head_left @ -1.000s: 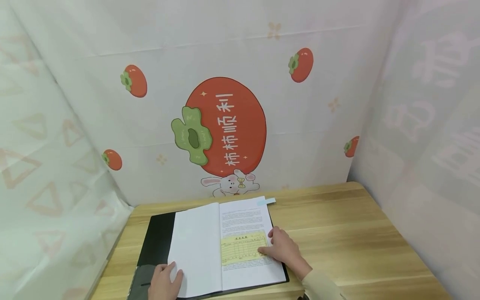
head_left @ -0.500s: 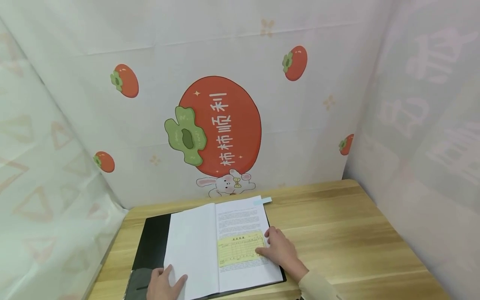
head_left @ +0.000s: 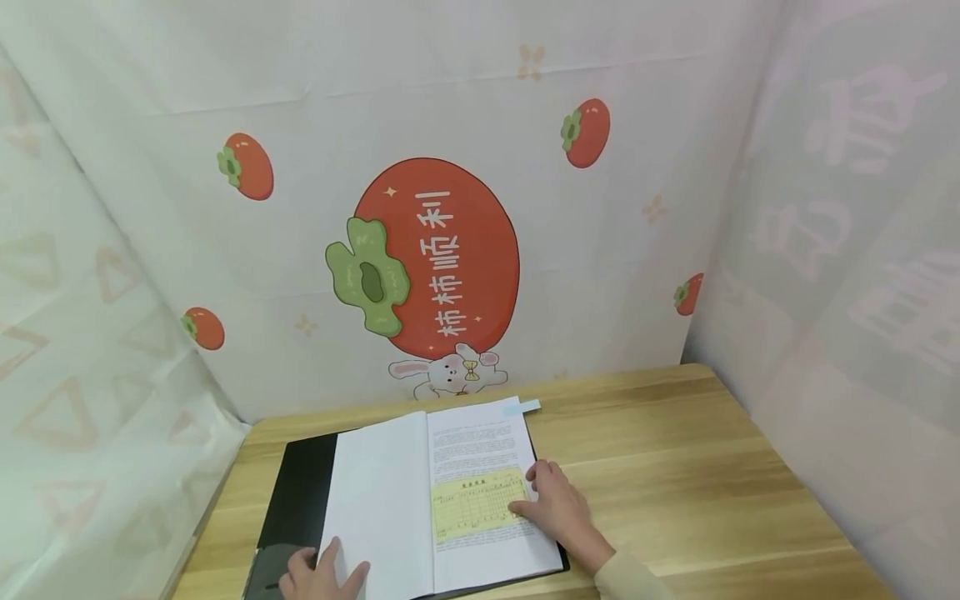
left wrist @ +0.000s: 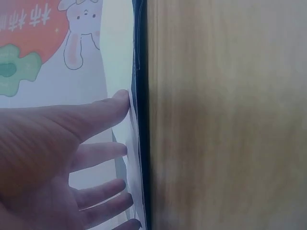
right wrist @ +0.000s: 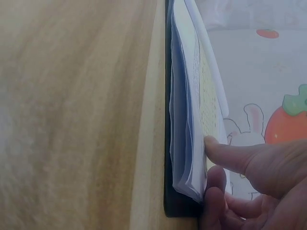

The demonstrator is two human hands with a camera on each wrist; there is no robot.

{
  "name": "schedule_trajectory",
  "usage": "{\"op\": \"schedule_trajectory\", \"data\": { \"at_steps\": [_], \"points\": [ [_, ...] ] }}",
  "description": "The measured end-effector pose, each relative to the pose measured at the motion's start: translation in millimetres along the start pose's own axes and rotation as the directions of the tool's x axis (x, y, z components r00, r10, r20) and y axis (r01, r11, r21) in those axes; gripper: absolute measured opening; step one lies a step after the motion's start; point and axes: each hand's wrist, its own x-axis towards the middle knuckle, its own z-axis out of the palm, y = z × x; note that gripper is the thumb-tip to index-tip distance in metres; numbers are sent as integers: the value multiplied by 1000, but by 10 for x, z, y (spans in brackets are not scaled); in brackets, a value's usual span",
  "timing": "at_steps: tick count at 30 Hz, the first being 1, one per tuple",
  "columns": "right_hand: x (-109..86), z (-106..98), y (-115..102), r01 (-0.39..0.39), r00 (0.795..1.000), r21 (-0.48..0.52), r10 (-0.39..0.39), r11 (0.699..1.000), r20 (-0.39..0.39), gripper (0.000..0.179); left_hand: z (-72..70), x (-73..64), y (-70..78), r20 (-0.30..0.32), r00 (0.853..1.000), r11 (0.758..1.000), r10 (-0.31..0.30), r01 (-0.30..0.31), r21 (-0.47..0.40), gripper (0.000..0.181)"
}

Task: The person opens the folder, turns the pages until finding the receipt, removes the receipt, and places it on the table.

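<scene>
A black folder [head_left: 303, 479] lies spread on the table, with a blank white left page [head_left: 381, 492] and a printed right page [head_left: 480, 562]. Across the printed text lies a yellow ruled form slip [head_left: 467, 507]. My left hand [head_left: 318, 581] rests at the left page's outer edge; its fingers [left wrist: 103, 153] are spread and fairly straight. On the slip's right part sits the thumb of my right hand [head_left: 561, 507], while its bent fingers [right wrist: 217, 178] touch the side edge of the sheets. Several loose sheet edges [right wrist: 184, 139] fan slightly apart there.
A pale blue tab [head_left: 529, 407] sticks out at the right page's top corner. Wooden tabletop [head_left: 675, 467] extends to the right of the folder. White curtain cloth [head_left: 615, 250] with persimmon prints stands behind, and more cloth hangs at both sides.
The camera view has shifted slightly, so the scene sits a little further left. My left hand has slid slightly toward the near left. The right hand keeps its place on the slip.
</scene>
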Motion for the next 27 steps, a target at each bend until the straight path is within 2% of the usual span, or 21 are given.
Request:
{"op": "schedule_trajectory", "data": {
  "at_steps": [6, 9, 14, 21, 27],
  "points": [
    [-10, 23, 3, -4, 1000, -7, 4, 1000, -24, 48, -10, 31, -12, 71, 995, 994, 75, -80, 72, 78],
    [-11, 21, -1, -7, 999, -10, 7, 1000, -34, 47, -3, 39, 3, 96, 991, 990, 88, -98, 97, 76],
    [-12, 12, -2, -16, 1000, 1, 16, 1000, -20, 45, 29, 22, 9, 81, 992, 988, 96, -105, 116, 73],
    [-4, 23, 20, -18, 1000, 16, 18, 1000, -4, 43, 48, 0, 8, 84, 993, 992, 83, -91, 93, 73],
    [2, 15, 21, -1, 1000, 31, 1, 1000, -19, 50, 48, -15, 26, 73, 994, 992, 77, -84, 90, 72]
  ]
}}
